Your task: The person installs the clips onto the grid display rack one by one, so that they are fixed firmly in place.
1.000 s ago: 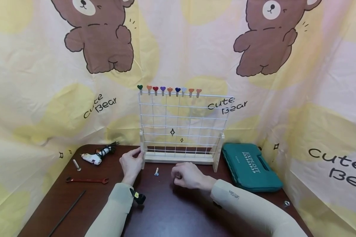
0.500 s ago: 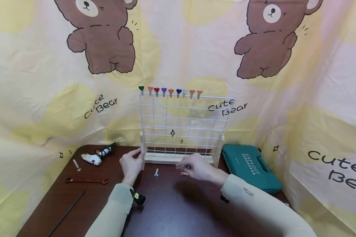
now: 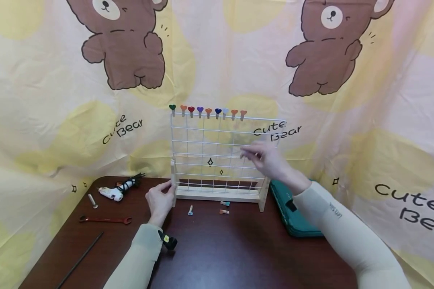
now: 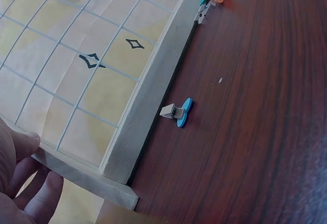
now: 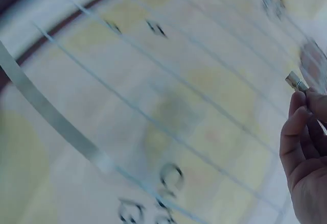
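Note:
My left hand (image 3: 160,201) grips the wooden side post (image 4: 84,178) of a white wire grid rack (image 3: 224,154), thumb and fingers on either side. In front of the grid's right half, my raised right hand (image 3: 265,158) pinches a small wooden clothespin (image 5: 295,80) between thumb and fingertips; its decorated end is hidden. Several heart-topped clothespins (image 3: 200,110) are clipped along the top wire, from the left corner to past the middle. Before the rack's base lie a blue-topped clothespin (image 3: 190,210), an orange heart clothespin (image 3: 224,212) and a teal-topped clothespin (image 3: 225,203).
On the left of the table lie a glue gun (image 3: 113,192), a bolt (image 3: 93,201), a red wrench (image 3: 106,220) and a thin dark rod (image 3: 80,260). A green tool case (image 3: 296,220) stands at the right, partly behind my right arm. A printed curtain (image 3: 217,52) hangs behind.
My right hand has risen from the tabletop to the grid's right half, carrying a clothespin. The orange and teal clothespins it had covered now show. My left hand stays on the post.

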`<state>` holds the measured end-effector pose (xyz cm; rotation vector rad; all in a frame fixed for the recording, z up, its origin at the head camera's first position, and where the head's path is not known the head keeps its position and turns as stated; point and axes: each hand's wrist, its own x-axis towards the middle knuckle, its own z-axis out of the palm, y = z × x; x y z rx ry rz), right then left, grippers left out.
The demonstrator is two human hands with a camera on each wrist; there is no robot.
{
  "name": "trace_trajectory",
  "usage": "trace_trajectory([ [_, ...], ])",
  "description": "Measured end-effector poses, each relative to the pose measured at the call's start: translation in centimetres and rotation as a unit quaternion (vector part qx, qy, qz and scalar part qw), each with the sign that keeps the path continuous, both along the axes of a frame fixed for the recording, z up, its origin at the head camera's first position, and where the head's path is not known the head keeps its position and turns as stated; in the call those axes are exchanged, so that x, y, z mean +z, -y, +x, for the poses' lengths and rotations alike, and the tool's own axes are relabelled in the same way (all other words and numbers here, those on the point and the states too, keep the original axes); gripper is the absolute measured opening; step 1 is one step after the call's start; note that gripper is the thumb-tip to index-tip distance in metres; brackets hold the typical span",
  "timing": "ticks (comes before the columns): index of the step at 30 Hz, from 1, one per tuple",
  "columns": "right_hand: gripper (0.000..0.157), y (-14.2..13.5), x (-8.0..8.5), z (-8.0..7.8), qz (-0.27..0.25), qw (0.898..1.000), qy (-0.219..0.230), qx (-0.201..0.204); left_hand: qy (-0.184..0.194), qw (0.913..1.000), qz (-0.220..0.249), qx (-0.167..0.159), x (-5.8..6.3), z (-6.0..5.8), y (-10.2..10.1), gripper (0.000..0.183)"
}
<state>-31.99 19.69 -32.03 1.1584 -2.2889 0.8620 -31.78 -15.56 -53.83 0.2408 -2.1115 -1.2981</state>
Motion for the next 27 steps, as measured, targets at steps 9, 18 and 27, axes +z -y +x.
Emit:
trace_trajectory([
  [9, 0.014, -1.2, 7.5, -2.1, -0.075, 0.99, -0.039, -0.115, 0.002, 1.0, -0.001, 0.001, -0.1, 0.0, 0.1, 0.024],
  [18, 0.011, -0.4, 10.6, -3.6, 0.032, 0.983, -0.047, -0.177, 0.008, 1.0, 0.0, 0.001, 0.2, 0.1, 0.0, 0.024],
  [27, 0.024, 0.1, 8.3, -3.6, 0.028, 0.965, -0.182, -0.189, 0.002, 1.0, 0.003, 0.0, 0.2, 0.2, -0.1, 0.024],
])
